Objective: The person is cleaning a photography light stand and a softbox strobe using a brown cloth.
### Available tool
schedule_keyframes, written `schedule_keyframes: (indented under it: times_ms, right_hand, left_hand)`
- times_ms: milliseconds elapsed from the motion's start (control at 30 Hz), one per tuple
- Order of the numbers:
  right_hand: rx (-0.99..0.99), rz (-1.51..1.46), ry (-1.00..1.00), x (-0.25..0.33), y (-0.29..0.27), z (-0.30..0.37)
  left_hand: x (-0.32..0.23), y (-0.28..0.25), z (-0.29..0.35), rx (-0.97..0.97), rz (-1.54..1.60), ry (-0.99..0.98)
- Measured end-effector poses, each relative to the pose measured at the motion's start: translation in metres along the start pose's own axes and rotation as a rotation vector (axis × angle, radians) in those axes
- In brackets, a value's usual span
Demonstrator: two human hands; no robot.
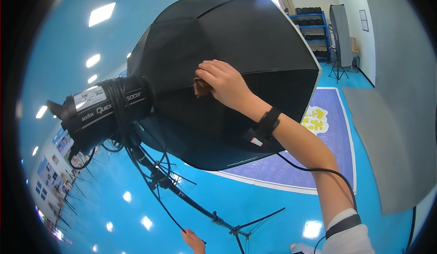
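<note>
A large black softbox (191,44) with a white rim fills the upper middle, mounted on a black studio light (107,106). Against its fabric side, my right hand (227,84) is closed around a folded brown cloth (201,87). My right wrist wears a black strapped device (267,123) with a cable running down the forearm. Low in the view, my left hand (194,241) grips a thin black cord (169,214) that comes down from the light; part of this hand is cut off by the lower edge. More black cable is looped around the light's body.
The light stands on a black tripod stand (200,204) with spread legs on the shiny blue floor. Beyond lie a purple mat (334,140) and a grey backdrop sheet (382,163). Farther back are a blue shelf rack (314,28) and another softbox (340,35) on a stand.
</note>
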State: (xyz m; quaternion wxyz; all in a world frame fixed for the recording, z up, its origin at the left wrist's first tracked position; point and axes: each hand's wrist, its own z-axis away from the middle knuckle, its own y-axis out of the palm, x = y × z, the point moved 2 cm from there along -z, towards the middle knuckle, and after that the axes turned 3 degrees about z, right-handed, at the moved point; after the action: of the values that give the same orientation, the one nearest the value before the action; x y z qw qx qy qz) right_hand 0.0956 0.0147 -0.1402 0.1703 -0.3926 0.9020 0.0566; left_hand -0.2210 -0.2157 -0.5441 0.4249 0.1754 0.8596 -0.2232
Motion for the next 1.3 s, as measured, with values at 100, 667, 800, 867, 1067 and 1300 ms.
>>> schedule_keyframes:
  times_ms: [100, 667, 800, 867, 1067, 1300]
  right_hand:
    - [-0.042, -0.046, 0.093, -0.030, -0.020, 0.017]
    - [-0.218, -0.075, 0.906, -0.250, -0.109, 0.181]
    - [-0.255, -0.110, 0.757, -0.209, -0.062, 0.119]
    - [-0.245, -0.470, 0.599, -0.165, -0.038, 0.072]
    - [-0.064, -0.551, -0.016, -0.088, -0.021, 0.023]
    - [0.040, -0.198, 0.183, -0.209, -0.057, 0.084]
  left_hand:
    - [0.032, -0.002, -0.010, -0.004, 0.052, 0.034]
    - [-0.008, 0.022, 0.045, -0.536, -0.299, 0.149]
    - [-0.008, 0.033, 0.046, -0.361, -0.213, -0.021]
    - [-0.010, 0.050, 0.043, -0.398, -0.181, 0.002]
    - [-0.038, 0.049, 0.057, -0.181, -0.764, 0.132]
    - [-0.058, 0.027, 0.052, -0.238, -0.550, -0.103]
